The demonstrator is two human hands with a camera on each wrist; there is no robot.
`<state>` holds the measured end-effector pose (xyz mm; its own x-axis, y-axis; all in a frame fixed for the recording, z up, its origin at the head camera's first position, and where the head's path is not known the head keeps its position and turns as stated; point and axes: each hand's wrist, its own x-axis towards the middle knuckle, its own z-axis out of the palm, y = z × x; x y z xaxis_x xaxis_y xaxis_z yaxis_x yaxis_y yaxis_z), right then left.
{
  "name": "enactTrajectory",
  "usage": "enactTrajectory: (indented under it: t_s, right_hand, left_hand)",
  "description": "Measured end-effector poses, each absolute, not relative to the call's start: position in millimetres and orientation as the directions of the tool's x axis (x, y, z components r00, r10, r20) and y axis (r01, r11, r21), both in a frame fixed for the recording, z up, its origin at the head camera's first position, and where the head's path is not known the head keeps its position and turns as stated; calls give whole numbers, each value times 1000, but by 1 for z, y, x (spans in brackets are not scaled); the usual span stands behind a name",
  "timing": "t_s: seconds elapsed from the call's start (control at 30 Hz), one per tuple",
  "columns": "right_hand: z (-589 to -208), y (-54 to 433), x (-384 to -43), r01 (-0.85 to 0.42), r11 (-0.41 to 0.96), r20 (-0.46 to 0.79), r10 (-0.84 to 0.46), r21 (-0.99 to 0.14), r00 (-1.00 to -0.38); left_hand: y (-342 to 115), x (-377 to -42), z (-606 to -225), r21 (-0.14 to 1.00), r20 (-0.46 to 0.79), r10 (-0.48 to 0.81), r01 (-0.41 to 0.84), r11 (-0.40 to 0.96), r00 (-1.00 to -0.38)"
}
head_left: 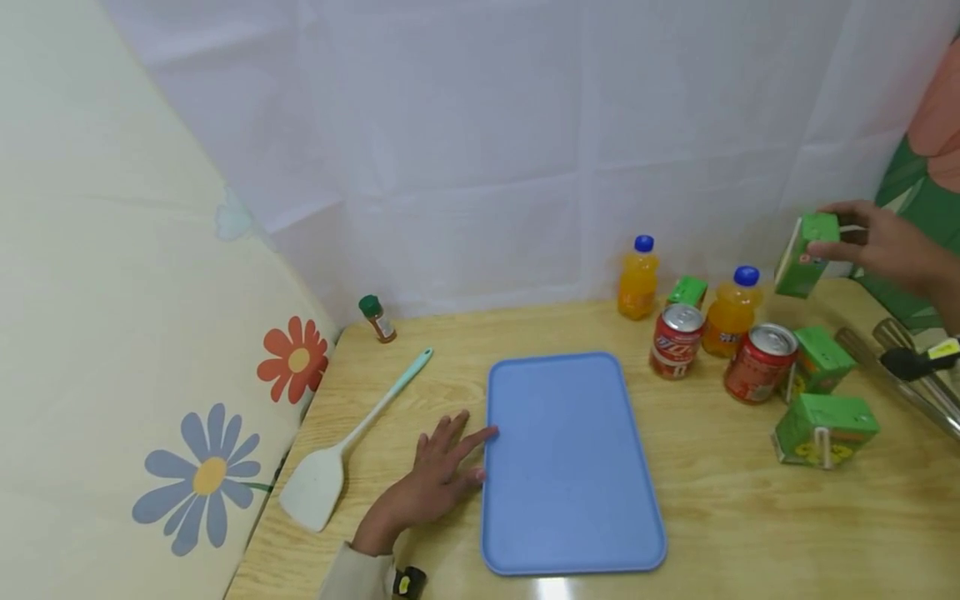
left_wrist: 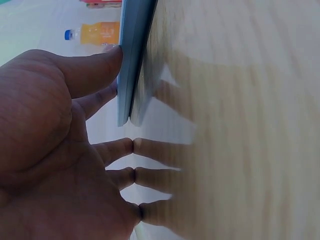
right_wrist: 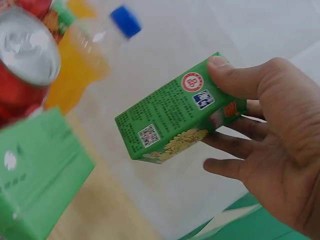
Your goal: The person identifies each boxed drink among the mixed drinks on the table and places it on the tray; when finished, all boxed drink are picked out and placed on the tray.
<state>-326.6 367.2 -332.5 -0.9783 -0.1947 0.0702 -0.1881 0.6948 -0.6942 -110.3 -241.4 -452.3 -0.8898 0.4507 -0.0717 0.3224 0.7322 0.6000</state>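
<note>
At the far right, above the table, my right hand (head_left: 892,246) pinches a green drink carton (right_wrist: 167,112) between thumb and fingers. In the right wrist view the carton tilts, its printed side and a yellow flower picture showing. My left hand (head_left: 431,487) rests with spread fingers beside a blue tray (head_left: 570,467); thumb and index finger touch its left edge, while the other fingertips meet the tabletop in the left wrist view. Below the held carton stand a red soda can (head_left: 761,367), an orange drink bottle (head_left: 731,321) and another green carton (head_left: 821,358).
Another carton (head_left: 825,429) lies nearer the front, with a second can (head_left: 675,346) and a second orange bottle (head_left: 637,283) farther left. Metal utensils (head_left: 915,375) lie at the right edge. A spatula (head_left: 318,483) and a small green-capped jar (head_left: 377,318) are on the left.
</note>
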Motion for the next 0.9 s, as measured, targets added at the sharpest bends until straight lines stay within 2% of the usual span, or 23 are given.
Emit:
enactTrajectory:
  t_s: [0.23, 0.53, 0.9]
  right_hand:
    - [-300, 354, -316, -245, 661, 198, -146, -709, -969]
    - [-264, 325, -307, -307, 622, 295, -126, -721, -947]
    - [-238, 269, -294, -410, 579, 313, -265, -705, -912]
  left_hand:
    - [-240, -112, -450, 597, -84, 449, 316, 737, -890]
    - [-240, -113, -450, 601, -80, 444, 313, 736, -892]
    - [-238, -114, -452, 617, -85, 447, 305, 725, -891]
